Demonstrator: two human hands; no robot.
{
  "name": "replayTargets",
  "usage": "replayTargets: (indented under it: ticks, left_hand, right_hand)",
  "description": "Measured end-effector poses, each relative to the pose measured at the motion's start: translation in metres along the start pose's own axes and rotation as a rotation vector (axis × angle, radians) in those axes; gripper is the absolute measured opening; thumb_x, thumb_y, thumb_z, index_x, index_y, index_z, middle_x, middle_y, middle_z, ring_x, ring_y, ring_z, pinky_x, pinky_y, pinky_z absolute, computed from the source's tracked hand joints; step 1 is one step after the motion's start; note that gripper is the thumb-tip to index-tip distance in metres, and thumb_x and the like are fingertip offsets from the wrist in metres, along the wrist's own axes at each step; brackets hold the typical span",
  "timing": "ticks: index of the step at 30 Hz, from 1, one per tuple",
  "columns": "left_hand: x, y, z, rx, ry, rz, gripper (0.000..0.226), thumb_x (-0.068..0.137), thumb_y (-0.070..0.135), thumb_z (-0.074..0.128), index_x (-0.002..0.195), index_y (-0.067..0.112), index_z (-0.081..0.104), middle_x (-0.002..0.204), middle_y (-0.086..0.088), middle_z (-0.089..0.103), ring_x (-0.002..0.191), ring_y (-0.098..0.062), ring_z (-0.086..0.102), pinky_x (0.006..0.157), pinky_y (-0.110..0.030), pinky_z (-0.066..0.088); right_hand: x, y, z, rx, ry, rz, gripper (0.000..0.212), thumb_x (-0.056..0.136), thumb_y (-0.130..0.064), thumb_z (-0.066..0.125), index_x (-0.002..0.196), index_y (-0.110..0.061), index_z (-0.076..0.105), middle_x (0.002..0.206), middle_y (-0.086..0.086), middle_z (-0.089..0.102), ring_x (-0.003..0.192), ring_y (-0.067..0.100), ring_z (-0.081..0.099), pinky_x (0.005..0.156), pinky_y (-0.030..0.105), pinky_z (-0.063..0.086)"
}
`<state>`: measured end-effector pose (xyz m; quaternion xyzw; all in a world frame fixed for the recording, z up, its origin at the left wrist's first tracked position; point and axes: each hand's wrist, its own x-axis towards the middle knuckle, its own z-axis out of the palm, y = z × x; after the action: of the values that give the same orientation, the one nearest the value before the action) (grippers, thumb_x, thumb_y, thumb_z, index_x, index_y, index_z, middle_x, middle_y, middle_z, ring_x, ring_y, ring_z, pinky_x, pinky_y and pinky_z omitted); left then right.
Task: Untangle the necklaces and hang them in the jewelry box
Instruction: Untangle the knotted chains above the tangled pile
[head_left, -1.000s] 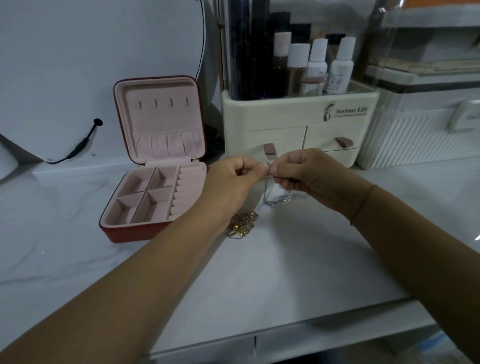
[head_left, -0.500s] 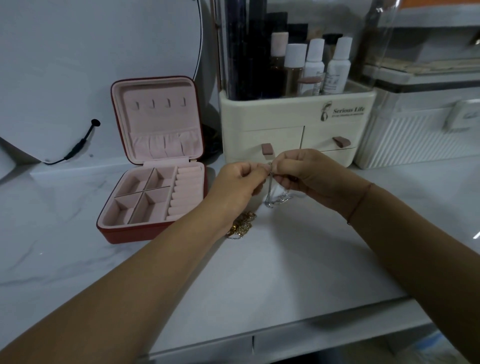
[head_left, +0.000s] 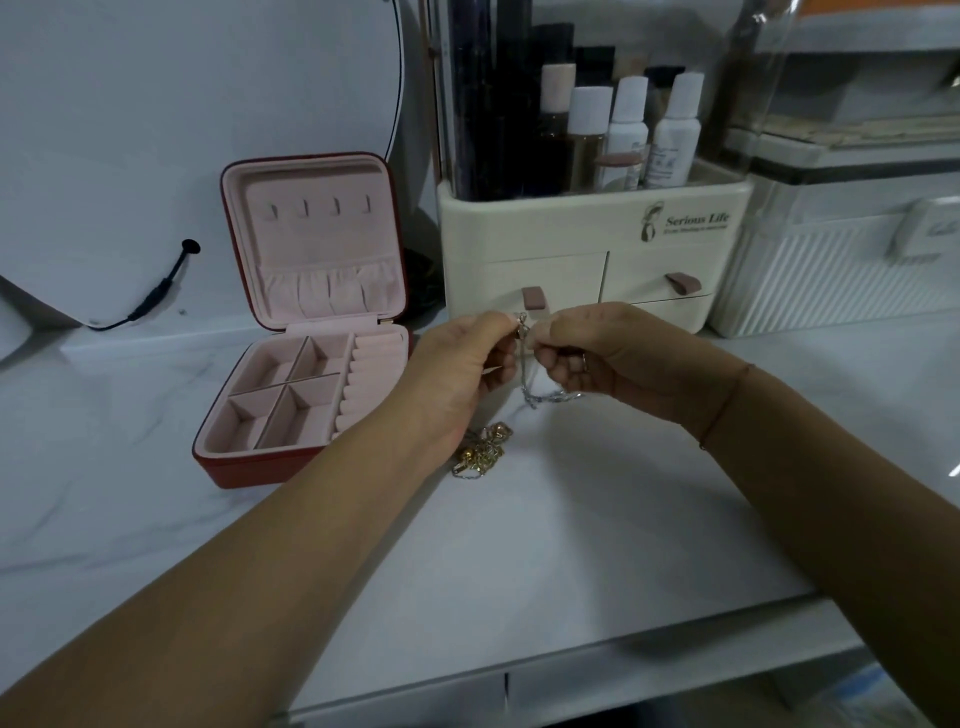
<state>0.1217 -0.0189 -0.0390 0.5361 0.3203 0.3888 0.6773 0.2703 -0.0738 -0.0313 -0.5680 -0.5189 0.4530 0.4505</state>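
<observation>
Your left hand, right hand: both grips pinch silver necklace, held just right of jewelry box. Gold tangle lies on bench right of box, unsorted. 4 lid hooks bare: 0 hung, most work left.

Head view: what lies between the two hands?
A thin silver chain necklace, pinched at its top by the left hand and right hand, hanging down; seen in the head view.

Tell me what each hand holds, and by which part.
The left hand and right hand both pinch the silver necklace at its top end, near the clasp; the rest dangles.
</observation>
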Motion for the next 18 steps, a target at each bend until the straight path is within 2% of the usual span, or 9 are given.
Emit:
replayTargets:
  ticks: [3, 6, 10, 12, 14, 18]
  left_hand:
    - [-0.0029, -0.0009, -0.0008, 0.141, -0.001, 0.06, 0.016, 0.087, 0.015, 0.061, 0.071, 0.011, 0.062, 0.06, 0.002, 0.055, 0.063, -0.011, 0.049, 0.072, -0.029, 0.045]
    - [-0.006, -0.0013, -0.0015, 0.289, -0.012, 0.124, 0.019, 0.088, 0.015, 0.062, 0.068, 0.015, 0.063, 0.061, 0.001, 0.053, 0.063, -0.011, 0.046, 0.068, -0.026, 0.042]
    - [-0.0068, -0.0038, -0.0014, 0.436, -0.018, 0.203, 0.015, 0.086, 0.015, 0.065, 0.071, 0.018, 0.064, 0.064, 0.003, 0.052, 0.06, -0.008, 0.044, 0.056, -0.016, 0.038]
    - [-0.006, -0.0052, -0.002, 0.494, -0.025, 0.238, 0.016, 0.084, 0.014, 0.066, 0.069, 0.02, 0.064, 0.061, 0.007, 0.052, 0.054, -0.003, 0.043, 0.052, -0.012, 0.036]
    - [-0.0057, -0.0064, -0.0014, 0.53, -0.027, 0.255, 0.017, 0.082, 0.013, 0.067, 0.067, 0.02, 0.063, 0.06, 0.009, 0.053, 0.052, 0.0, 0.043, 0.052, -0.011, 0.037]
    - [-0.0058, -0.0054, 0.0003, 0.503, -0.009, 0.197, 0.017, 0.084, 0.014, 0.063, 0.068, 0.017, 0.063, 0.058, 0.011, 0.053, 0.05, 0.002, 0.045, 0.053, -0.01, 0.037]
  right_hand:
    - [0.0008, 0.0021, -0.0012, 0.061, -0.014, -0.015, 0.024, 0.092, -0.032, 0.057, 0.083, -0.011, 0.064, 0.071, 0.002, 0.055, 0.062, 0.009, 0.046, 0.059, 0.021, 0.04]
    - [0.0009, 0.0029, -0.0018, 0.051, 0.001, -0.01, 0.03, 0.084, -0.04, 0.061, 0.08, -0.01, 0.063, 0.068, 0.002, 0.054, 0.059, 0.009, 0.044, 0.059, 0.019, 0.04]
    - [0.001, 0.005, -0.0006, 0.056, 0.014, 0.006, 0.028, 0.08, -0.035, 0.066, 0.078, -0.007, 0.062, 0.062, 0.001, 0.053, 0.056, 0.008, 0.043, 0.058, 0.019, 0.038]
    - [0.0008, 0.0047, -0.0004, 0.062, 0.024, 0.016, 0.02, 0.086, -0.026, 0.064, 0.079, -0.007, 0.062, 0.06, 0.0, 0.051, 0.056, 0.008, 0.042, 0.057, 0.018, 0.037]
    - [0.0014, 0.0039, -0.0009, 0.079, 0.035, 0.016, 0.014, 0.087, -0.02, 0.064, 0.079, -0.009, 0.063, 0.062, 0.001, 0.05, 0.057, 0.008, 0.041, 0.057, 0.017, 0.037]
    - [0.0007, 0.0013, -0.0021, 0.199, 0.026, -0.026, 0.013, 0.075, -0.026, 0.068, 0.076, -0.013, 0.064, 0.069, 0.0, 0.052, 0.062, 0.007, 0.043, 0.058, 0.016, 0.039]
